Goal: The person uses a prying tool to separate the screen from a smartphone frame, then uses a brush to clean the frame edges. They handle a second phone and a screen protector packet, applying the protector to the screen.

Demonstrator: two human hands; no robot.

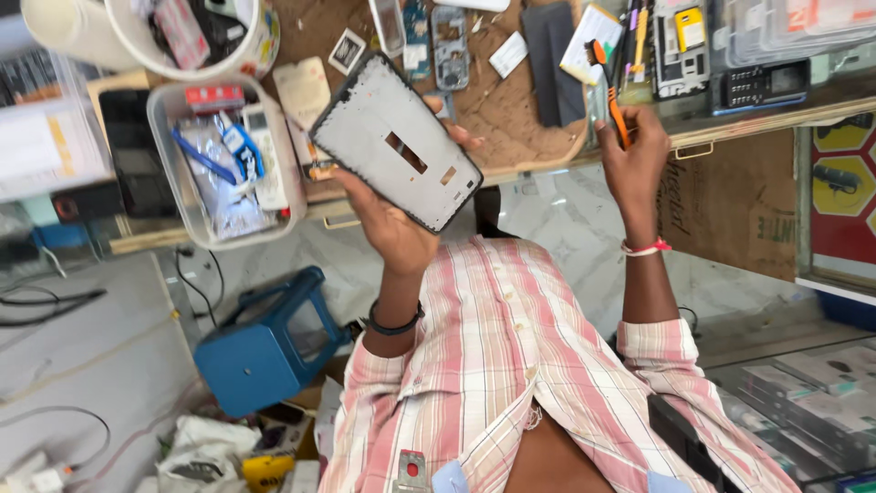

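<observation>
My left hand (392,228) is raised and grips a phone middle frame (392,141), a grey metal plate with a black rim and small cut-outs, tilted diagonally over the workbench edge. My right hand (634,160) is beside it to the right, fingers closed on a small orange tool (619,119) that points up towards the bench. The two hands are apart, and the tool does not touch the frame. A black band is on my left wrist and a pink one on my right. My pink checked shirt fills the lower middle.
The workbench mat (511,110) carries loose phone boards and parts (449,46). A clear tub of parts (228,164) and a white bucket (182,36) stand at the left. A black keypad phone (762,84) lies at the right. Below sits a blue stool (269,342).
</observation>
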